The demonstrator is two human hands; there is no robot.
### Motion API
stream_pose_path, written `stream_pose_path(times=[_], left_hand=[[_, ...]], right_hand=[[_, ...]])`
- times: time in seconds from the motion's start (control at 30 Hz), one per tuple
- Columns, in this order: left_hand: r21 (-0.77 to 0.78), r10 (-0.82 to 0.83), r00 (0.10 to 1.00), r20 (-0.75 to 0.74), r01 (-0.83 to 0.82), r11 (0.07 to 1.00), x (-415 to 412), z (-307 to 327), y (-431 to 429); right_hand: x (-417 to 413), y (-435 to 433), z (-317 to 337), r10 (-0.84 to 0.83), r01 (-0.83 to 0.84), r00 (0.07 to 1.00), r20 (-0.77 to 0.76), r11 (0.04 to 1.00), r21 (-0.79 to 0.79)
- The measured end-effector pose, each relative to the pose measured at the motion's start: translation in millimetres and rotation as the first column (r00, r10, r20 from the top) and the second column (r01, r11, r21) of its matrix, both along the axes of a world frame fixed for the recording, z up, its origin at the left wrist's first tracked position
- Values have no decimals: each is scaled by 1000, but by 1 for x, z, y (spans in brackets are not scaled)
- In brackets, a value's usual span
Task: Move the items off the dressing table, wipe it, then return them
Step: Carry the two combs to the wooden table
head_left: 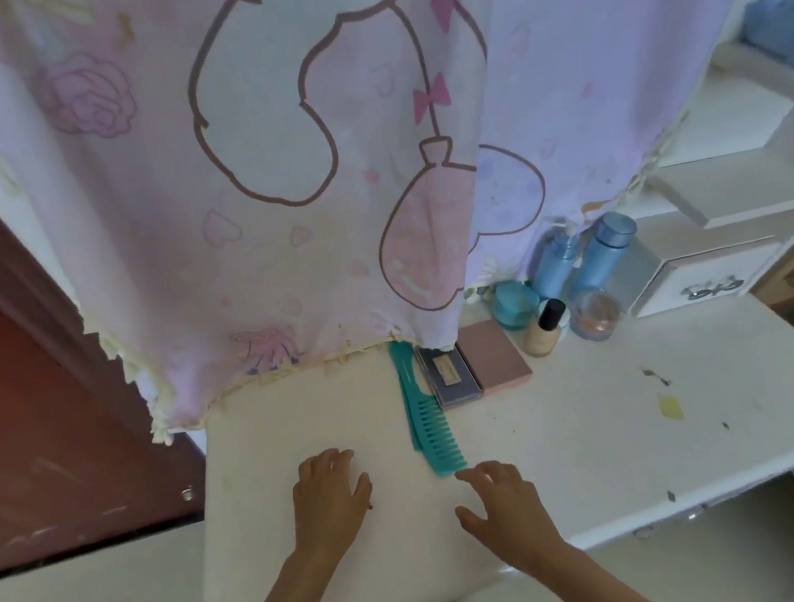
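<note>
Dressing table (586,427), 2 blue bottles (602,250), peach-filled jar (595,316)

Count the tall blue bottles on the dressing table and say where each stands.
2. The pump bottle stands at the back of the table, just right of the hanging cloth; the capped bottle stands beside it on its right. The cloth may hide others.

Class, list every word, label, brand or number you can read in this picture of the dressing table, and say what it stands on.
Nothing here can be read for certain.
dark palette: pale label with print, too blurred to read.
teal comb: faint line along its handle, too small to read.
blue bottles: no legible label.
curtain: drawings only, no words.
</note>
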State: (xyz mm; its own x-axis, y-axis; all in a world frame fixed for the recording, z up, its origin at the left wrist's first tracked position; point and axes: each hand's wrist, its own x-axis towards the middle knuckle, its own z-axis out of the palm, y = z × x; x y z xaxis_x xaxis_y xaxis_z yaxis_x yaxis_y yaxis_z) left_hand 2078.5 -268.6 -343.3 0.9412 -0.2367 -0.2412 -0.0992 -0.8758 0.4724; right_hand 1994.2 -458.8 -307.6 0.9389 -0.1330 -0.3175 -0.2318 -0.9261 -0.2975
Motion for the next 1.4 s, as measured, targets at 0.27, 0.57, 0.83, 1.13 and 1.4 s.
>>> stream_pose_path(times=[0.27, 0.57, 0.83, 1.13, 1.4], left_hand=[[168, 28, 996, -80, -14, 986, -3, 8, -12], [215, 32, 990, -134, -2, 977, 6, 16, -16], [271, 126, 979, -160, -79, 959, 23, 27, -40], [268, 128, 991, -22, -118, 956, 31, 28, -117], [151, 261, 959, -114, -243, 958, 35, 18, -127]], right_hand=[[61, -4, -7, -15, 15, 1000, -11, 1000, -8], [84, 9, -15, -123, 121, 989, -78, 992, -29], [92, -17, -1, -182, 235, 960, -212, 936, 262], [89, -60, 23, -210, 207, 977, -42, 881, 424], [70, -83, 25, -251, 229, 968, -1, 881, 414]])
